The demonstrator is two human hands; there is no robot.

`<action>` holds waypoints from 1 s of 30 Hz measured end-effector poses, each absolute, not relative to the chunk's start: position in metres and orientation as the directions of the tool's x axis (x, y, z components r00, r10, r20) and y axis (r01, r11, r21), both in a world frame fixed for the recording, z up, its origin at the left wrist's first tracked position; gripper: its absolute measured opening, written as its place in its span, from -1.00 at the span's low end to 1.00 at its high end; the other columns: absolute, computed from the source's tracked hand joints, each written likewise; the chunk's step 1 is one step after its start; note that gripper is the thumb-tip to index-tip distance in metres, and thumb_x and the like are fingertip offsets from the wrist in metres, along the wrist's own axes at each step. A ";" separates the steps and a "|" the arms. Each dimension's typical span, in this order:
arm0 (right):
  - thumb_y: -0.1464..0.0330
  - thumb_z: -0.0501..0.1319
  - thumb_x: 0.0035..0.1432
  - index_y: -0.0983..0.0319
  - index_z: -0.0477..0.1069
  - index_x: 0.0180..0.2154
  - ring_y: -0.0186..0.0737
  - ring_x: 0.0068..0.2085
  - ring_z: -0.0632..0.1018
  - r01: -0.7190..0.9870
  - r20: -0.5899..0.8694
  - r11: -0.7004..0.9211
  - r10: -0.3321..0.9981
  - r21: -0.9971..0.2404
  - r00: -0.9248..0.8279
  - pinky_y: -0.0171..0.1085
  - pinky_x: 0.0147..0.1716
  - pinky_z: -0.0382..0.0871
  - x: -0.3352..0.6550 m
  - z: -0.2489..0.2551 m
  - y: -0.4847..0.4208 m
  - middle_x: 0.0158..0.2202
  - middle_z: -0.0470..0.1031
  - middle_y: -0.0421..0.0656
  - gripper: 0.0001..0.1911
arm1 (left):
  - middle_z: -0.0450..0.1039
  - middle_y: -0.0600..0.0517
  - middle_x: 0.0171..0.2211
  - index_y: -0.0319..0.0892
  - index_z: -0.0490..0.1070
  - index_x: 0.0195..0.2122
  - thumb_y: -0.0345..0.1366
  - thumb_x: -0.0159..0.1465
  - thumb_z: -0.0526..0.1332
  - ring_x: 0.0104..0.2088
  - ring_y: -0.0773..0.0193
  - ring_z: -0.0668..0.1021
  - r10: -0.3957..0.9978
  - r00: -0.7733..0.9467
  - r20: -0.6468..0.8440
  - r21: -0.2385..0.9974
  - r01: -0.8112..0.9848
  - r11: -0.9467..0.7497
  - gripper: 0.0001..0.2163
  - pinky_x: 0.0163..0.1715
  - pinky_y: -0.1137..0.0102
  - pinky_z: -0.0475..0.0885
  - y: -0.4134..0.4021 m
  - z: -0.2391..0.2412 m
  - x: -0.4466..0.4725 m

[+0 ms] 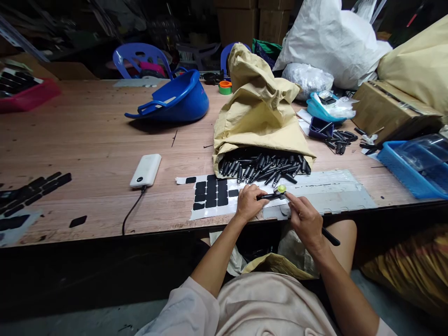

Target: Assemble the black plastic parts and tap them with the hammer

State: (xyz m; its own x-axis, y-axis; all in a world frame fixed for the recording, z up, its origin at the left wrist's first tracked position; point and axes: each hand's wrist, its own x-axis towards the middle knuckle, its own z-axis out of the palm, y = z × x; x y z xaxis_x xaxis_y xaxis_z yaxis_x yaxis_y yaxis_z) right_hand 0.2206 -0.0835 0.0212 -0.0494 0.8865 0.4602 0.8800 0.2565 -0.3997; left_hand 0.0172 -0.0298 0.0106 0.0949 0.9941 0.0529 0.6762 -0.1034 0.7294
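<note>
Perhaps the slim black part (269, 196), pinched in the left hand (249, 201) near the wooden table's (178, 200) front edge, could roll under pressure, letting the black-handled tool (331, 236) gripped by the right hand (305, 219) slip sideways.

Two hands (249, 202); one black-handled tool (331, 236); one power bank (146, 171); one blue basin (196, 100); black parts (263, 169) beyond counting.
</note>
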 end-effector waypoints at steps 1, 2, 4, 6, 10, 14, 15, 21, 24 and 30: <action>0.38 0.10 0.41 0.07 0.59 0.16 -0.26 -0.19 0.59 0.878 0.461 0.233 0.887 -0.418 -0.016 -0.35 -0.25 0.34 0.223 0.022 -0.082 -0.18 0.63 -0.17 -0.58 | 0.60 0.04 -0.20 0.00 0.71 -0.19 -0.36 0.18 0.48 -0.05 0.10 0.53 0.994 0.098 0.056 0.726 0.679 -0.108 -0.82 0.09 0.17 0.40 -0.030 0.010 0.017; 0.36 0.10 0.41 0.07 0.59 0.17 -0.24 -0.17 0.59 0.879 0.462 0.206 0.887 -0.429 0.017 -0.34 -0.23 0.34 0.226 0.024 -0.079 -0.17 0.63 -0.16 -0.58 | 0.60 0.04 -0.19 0.00 0.71 -0.18 -0.36 0.19 0.47 -0.05 0.10 0.53 0.993 0.102 0.057 0.722 0.683 -0.111 -0.82 0.09 0.17 0.39 -0.030 0.010 0.017; 0.35 0.12 0.40 0.07 0.59 0.17 -0.21 -0.15 0.58 0.890 0.462 0.145 0.883 -0.432 0.080 -0.31 -0.21 0.33 0.236 0.027 -0.072 -0.14 0.63 -0.14 -0.58 | 0.60 0.04 -0.19 0.00 0.71 -0.14 -0.36 0.20 0.46 -0.04 0.09 0.53 0.993 0.109 0.049 0.712 0.693 -0.111 -0.79 0.08 0.17 0.39 -0.030 0.010 0.016; 0.36 0.13 0.37 0.07 0.60 0.15 -0.20 -0.16 0.55 0.909 0.455 0.076 0.881 -0.410 0.132 -0.30 -0.23 0.29 0.249 0.027 -0.064 -0.14 0.62 -0.13 -0.59 | 0.60 0.04 -0.20 -0.01 0.69 -0.09 -0.37 0.20 0.45 -0.05 0.09 0.53 0.993 0.114 0.040 0.701 0.705 -0.109 -0.75 0.07 0.18 0.39 -0.031 0.011 0.017; 0.40 0.15 0.34 0.08 0.62 0.11 -0.22 -0.25 0.43 0.942 0.443 -0.077 0.868 -0.327 0.225 -0.26 -0.29 0.14 0.278 0.018 -0.050 -0.21 0.55 -0.13 -0.59 | 0.59 0.04 -0.21 -0.04 0.66 -0.10 -0.37 0.22 0.42 -0.08 0.10 0.52 0.991 0.120 0.051 0.683 0.720 -0.123 -0.78 0.04 0.19 0.37 -0.031 0.012 0.017; 0.42 0.15 0.34 0.12 0.65 0.08 -0.18 -0.25 0.32 0.949 0.463 -0.180 0.839 -0.257 0.285 -0.20 -0.28 0.06 0.293 0.009 -0.042 -0.23 0.52 -0.07 -0.61 | 0.59 0.05 -0.22 -0.02 0.66 -0.15 -0.36 0.23 0.41 -0.10 0.11 0.52 0.989 0.131 0.069 0.681 0.718 -0.142 -0.82 0.03 0.20 0.37 -0.032 0.012 0.016; 0.42 0.15 0.34 0.12 0.65 0.08 -0.17 -0.25 0.30 0.949 0.462 -0.195 0.837 -0.247 0.293 -0.19 -0.28 0.04 0.295 0.007 -0.041 -0.22 0.52 -0.05 -0.61 | 0.59 0.05 -0.22 -0.02 0.66 -0.15 -0.36 0.23 0.41 -0.10 0.11 0.52 0.989 0.131 0.071 0.684 0.715 -0.144 -0.83 0.03 0.20 0.37 -0.032 0.011 0.015; 0.41 0.17 0.32 0.11 0.61 0.13 -0.18 -0.26 0.24 0.938 0.476 -0.254 0.811 -0.236 0.340 -0.17 -0.29 -0.03 0.297 -0.001 -0.036 -0.20 0.47 -0.02 -0.58 | 0.58 0.04 -0.23 -0.02 0.68 -0.15 -0.35 0.23 0.40 -0.11 0.12 0.51 0.988 0.132 0.075 0.692 0.707 -0.147 -0.82 0.03 0.20 0.38 -0.031 0.006 0.013; 0.40 0.18 0.30 0.10 0.61 0.14 -0.20 -0.27 0.21 0.933 0.489 -0.270 0.796 -0.240 0.356 -0.18 -0.31 -0.02 0.301 -0.003 -0.033 -0.20 0.44 -0.02 -0.57 | 0.56 0.03 -0.22 -0.03 0.69 -0.14 -0.35 0.24 0.38 -0.10 0.11 0.51 0.987 0.142 0.074 0.682 0.715 -0.155 -0.82 0.03 0.19 0.38 -0.031 0.008 0.012; 0.34 0.15 0.37 0.10 0.61 0.14 -0.20 -0.29 0.22 0.925 0.492 -0.300 0.784 -0.234 0.379 -0.19 -0.34 -0.06 0.307 -0.006 -0.028 -0.20 0.44 -0.03 -0.59 | 0.57 -0.02 -0.15 -0.02 0.66 -0.10 -0.32 0.32 0.35 -0.01 0.07 0.48 0.929 0.311 0.202 0.640 0.675 -0.366 -0.84 0.09 0.13 0.34 -0.071 0.017 0.012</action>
